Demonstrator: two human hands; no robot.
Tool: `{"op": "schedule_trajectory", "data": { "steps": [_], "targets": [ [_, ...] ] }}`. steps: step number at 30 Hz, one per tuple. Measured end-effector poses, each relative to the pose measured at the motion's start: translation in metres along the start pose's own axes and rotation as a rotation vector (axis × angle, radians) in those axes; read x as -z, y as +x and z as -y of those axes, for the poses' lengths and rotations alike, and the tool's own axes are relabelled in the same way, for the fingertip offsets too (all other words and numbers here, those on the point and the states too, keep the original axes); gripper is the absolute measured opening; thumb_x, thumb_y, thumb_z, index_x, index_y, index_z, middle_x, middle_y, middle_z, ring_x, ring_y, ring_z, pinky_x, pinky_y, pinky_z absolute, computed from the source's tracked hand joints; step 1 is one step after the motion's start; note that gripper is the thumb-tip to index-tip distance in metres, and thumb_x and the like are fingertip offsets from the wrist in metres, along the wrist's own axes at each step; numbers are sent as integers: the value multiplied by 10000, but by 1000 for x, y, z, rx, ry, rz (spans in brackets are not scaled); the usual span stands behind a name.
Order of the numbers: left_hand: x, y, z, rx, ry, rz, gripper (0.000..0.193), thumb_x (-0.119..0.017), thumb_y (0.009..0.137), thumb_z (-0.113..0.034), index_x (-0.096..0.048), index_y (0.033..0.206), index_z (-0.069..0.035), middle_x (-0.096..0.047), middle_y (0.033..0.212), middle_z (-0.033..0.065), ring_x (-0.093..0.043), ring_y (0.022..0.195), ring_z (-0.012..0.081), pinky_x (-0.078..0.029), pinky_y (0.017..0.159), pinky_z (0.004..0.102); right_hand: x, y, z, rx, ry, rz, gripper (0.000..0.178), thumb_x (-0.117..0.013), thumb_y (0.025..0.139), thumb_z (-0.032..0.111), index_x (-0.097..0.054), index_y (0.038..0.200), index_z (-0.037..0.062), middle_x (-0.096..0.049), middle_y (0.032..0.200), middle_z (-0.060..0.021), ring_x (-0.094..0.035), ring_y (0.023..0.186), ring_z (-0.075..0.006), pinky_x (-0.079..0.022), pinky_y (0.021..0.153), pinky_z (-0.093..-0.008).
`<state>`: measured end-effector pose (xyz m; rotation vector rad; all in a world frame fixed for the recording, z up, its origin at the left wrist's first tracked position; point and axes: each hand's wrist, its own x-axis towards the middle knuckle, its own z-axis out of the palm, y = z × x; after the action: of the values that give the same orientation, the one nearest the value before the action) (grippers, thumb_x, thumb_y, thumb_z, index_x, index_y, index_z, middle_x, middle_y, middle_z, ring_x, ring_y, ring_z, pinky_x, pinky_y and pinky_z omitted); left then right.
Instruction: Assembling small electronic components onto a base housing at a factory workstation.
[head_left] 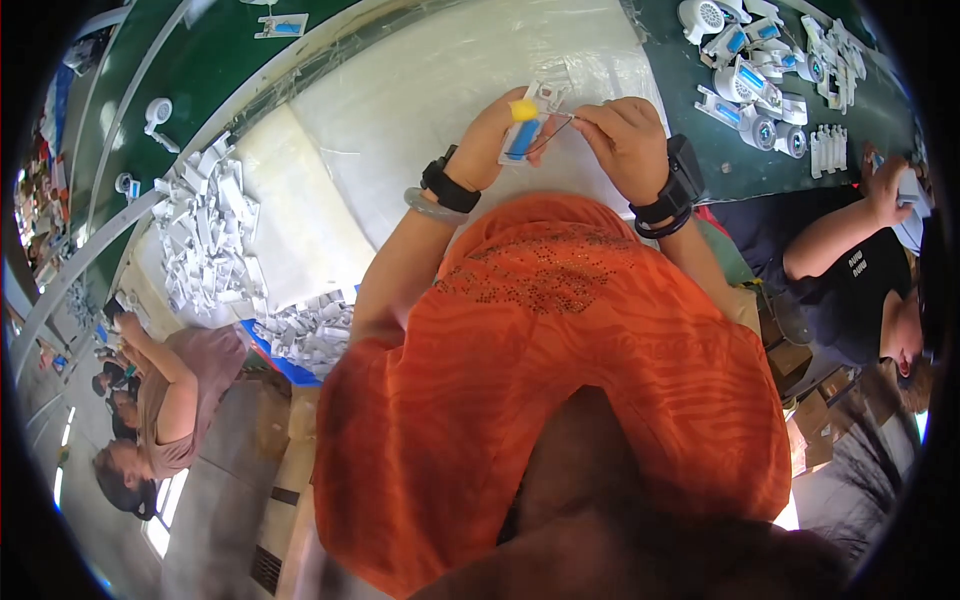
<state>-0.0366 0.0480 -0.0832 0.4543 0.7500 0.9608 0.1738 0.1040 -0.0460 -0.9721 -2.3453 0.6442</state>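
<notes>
My left hand (492,142) is closed round a small white plastic housing (546,96) with a blue block, perhaps a battery (521,138), in it. A yellow piece (524,110) lies over the housing by my left fingers; whether it is fixed there I cannot tell. From the housing, thin dark wires (562,115) run across to the right. My right hand (628,142) pinches their end between thumb and fingertips. Both hands are held above a worktop covered with clear plastic sheet (440,75).
White plastic parts (212,225) are heaped at the left, with more in a blue bin (300,372) below. At the far right lie several white fan-like units (745,85) on the green table (690,170). One person (170,400) sits at left, another (840,260) at right.
</notes>
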Motion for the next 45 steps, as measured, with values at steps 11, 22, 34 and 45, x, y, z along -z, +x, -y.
{"op": "schedule_trajectory", "data": {
  "steps": [11,22,34,45],
  "targets": [
    [-28,-3,-6,-22,219,-230,326,-427,1000,-210,-457,1262,-20,-608,921,127,-610,647,181,-528,524,312,-6,-3,2,-19,62,-170,138,-713,799,56,-671,929,75,-670,825,-75,-615,772,-277,-456,769,-384],
    [-29,1,3,-70,84,-179,381,-334,963,-177,-423,1297,-18,-591,956,145,-590,661,205,-527,527,342,-18,-1,-4,-17,50,-246,166,-707,794,20,-660,942,79,-639,876,-103,-588,849,-311,-462,801,-397],
    [-40,-6,-9,-193,197,-173,391,-358,946,-103,-441,1315,-5,-588,939,130,-578,711,175,-529,598,313,-2,12,10,20,265,-228,164,-693,806,24,-668,947,104,-668,835,-23,-614,798,-242,-447,802,-360],
    [-53,-8,-20,-211,285,-139,404,-337,945,-82,-432,1332,-19,-575,853,110,-563,711,160,-513,619,292,-10,12,0,93,199,-270,225,-775,727,70,-725,934,141,-595,889,-28,-546,845,-234,-456,777,-339]
  ]
}}
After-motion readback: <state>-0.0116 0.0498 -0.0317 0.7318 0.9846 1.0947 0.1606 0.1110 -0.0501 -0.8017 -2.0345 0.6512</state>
